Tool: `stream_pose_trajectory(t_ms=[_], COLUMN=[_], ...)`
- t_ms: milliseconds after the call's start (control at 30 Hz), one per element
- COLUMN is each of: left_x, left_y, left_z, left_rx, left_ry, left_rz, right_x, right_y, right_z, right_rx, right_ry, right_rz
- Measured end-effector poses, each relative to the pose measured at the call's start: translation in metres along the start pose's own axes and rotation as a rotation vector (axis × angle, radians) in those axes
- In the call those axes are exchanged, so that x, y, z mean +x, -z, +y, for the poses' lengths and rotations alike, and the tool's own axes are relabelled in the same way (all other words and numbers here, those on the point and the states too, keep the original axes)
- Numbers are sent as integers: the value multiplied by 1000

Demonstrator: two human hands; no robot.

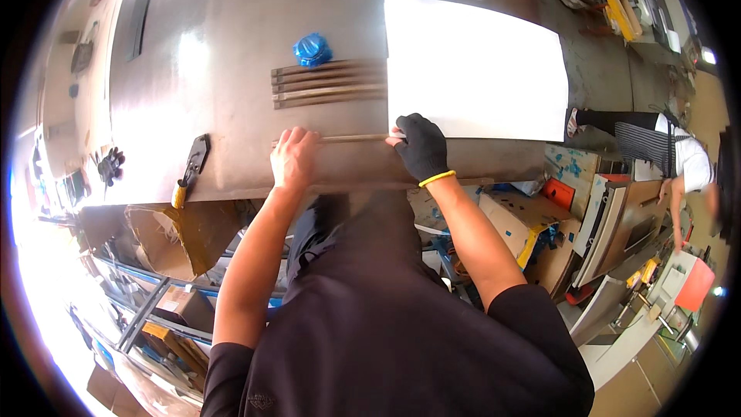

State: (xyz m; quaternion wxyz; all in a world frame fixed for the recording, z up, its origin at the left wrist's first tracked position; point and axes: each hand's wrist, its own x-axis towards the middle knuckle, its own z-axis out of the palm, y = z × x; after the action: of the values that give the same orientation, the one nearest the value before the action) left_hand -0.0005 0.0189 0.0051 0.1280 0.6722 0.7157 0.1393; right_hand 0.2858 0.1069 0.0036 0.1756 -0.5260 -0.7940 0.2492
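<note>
Holding: we have a thin strip between our two hands, running nearly level from nine to three o'clock near the close edge of the metal table.
Left hand: bare, at the strip's nine o'clock end, fingers bent over it; we cannot tell whether they pinch it or press it down.
Right hand: pinching the three o'clock end between thumb and forefinger, whose bare tips poke out of our black glove; a yellow band circles the wrist.
Dark strips: several side by side at eleven o'clock from our held one, their right ends meeting the sheet's edge.
White sheet: flat at two o'clock, its near left corner beside our right hand.
Blue bundle: crumpled, shiny, just beyond the dark strips at eleven o'clock.
Hand tool: yellow-handled, towards nine o'clock, at the table's edge.
Cardboard box: open, at eight o'clock, below table level.
Co-worker: well apart from us at three o'clock, bending, an arm reaching down.
</note>
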Motion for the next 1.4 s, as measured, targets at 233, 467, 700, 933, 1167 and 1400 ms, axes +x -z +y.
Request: stream_pose_trajectory(t_ms=[233, 467, 700, 933, 1167, 1400], left_x=[5, 5, 5, 5, -9, -99], left_y=[-2, 0, 3, 6, 2, 85], left_z=[2, 13, 17, 26, 34, 120], left_rx=[49, 8, 52, 30, 87, -1568], left_ry=[-53, 28, 51, 63, 95, 333], left_rz=[-5, -54, -95, -81, 92, -54], right_x=[7, -133, -89, -79, -121, -78], right_y=[55, 349, 251, 248, 396, 126], right_z=[129, 418, 302, 334, 405, 25], right_rx=[83, -450, -240, -49, -498, 111], right_ry=[-358, -875, -651, -530, -631, 137], right_rz=[275, 598, 512, 542, 671, -27])
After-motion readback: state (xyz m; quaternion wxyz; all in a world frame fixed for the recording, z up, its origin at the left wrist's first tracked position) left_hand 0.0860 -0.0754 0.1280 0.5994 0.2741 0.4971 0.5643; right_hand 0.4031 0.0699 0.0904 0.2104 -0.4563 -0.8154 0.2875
